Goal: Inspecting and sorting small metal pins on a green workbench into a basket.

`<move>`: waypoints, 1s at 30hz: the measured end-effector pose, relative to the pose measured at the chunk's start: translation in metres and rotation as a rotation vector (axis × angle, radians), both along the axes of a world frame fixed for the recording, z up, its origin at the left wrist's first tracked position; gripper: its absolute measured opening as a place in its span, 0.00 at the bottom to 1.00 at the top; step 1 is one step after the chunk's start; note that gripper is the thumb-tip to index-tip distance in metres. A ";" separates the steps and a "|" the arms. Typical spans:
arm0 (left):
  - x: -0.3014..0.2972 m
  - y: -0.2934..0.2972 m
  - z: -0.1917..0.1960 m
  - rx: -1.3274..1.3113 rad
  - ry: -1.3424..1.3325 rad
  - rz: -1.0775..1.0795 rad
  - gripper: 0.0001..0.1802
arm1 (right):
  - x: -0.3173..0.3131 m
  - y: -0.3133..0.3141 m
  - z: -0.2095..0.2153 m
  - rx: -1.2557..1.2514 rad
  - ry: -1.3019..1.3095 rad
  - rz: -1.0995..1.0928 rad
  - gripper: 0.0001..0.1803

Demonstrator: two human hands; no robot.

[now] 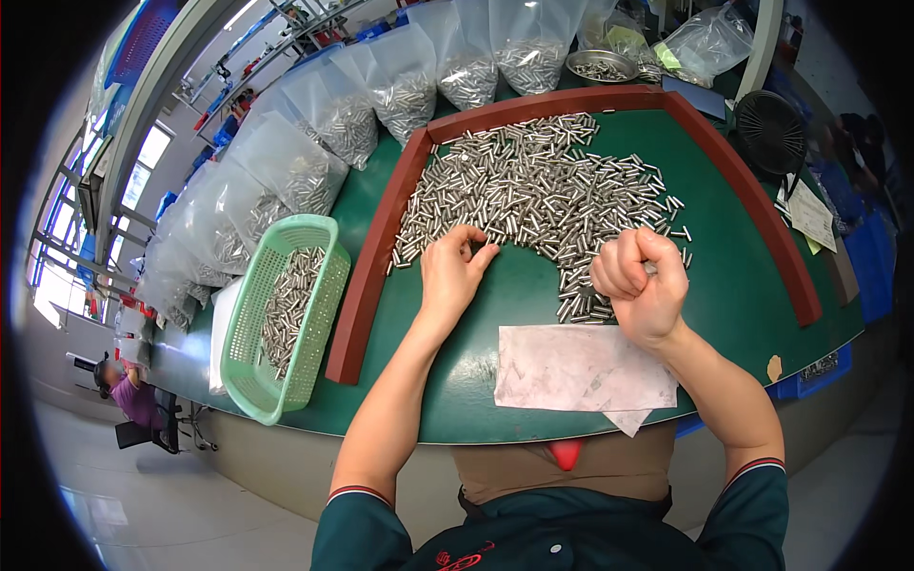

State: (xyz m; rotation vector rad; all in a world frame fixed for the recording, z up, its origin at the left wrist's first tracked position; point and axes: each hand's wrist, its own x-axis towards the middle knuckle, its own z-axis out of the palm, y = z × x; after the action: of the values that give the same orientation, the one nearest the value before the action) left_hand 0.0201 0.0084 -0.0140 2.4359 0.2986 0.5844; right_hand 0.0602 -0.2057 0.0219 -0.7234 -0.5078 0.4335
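Observation:
A broad heap of short silver metal pins (533, 181) lies on the green table. At its near left edge is my left hand (451, 274), thumb and forefinger brought close together on a metal pin. My right hand (645, 285) is curled into a fist over the heap's near right side. A bit of silver shows between its thumb and fingers; how many metal pins it holds is hidden. Just below that fist lies a smudged pale cloth (581, 369), flat near the table's front edge.
A dark red raised border (379, 257) frames the heap on three sides. Left of it stands a green perforated basket (324, 333) partly filled with pins. Clear bags (405, 81) of pins line the back and left. A metal bowl (602, 67) and black fan (769, 133) stand at back right.

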 end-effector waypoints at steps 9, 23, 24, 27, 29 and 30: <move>-0.001 0.002 0.006 -0.082 0.051 -0.147 0.05 | -0.002 0.001 -0.003 0.005 0.011 0.009 0.21; -0.013 -0.017 0.018 -0.671 0.040 -0.489 0.04 | -0.004 -0.001 -0.002 0.036 0.006 -0.001 0.21; -0.012 -0.016 0.017 -0.846 0.047 -0.515 0.04 | -0.002 0.000 -0.002 0.039 0.009 0.004 0.21; -0.010 -0.019 0.020 -1.503 0.131 -0.629 0.06 | 0.004 -0.001 -0.001 0.051 0.012 0.006 0.20; -0.010 -0.022 0.018 -1.777 0.213 -0.589 0.08 | 0.008 -0.004 -0.001 0.046 0.019 -0.004 0.20; -0.012 -0.026 0.018 -1.834 0.244 -0.548 0.08 | 0.008 -0.005 -0.001 0.046 0.026 -0.004 0.19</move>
State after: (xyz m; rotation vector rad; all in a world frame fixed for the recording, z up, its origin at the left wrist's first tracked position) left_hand 0.0083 -0.0172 0.0036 0.6861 0.1099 -0.2639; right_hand 0.0684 -0.2103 0.0207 -0.6734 -0.4907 0.4250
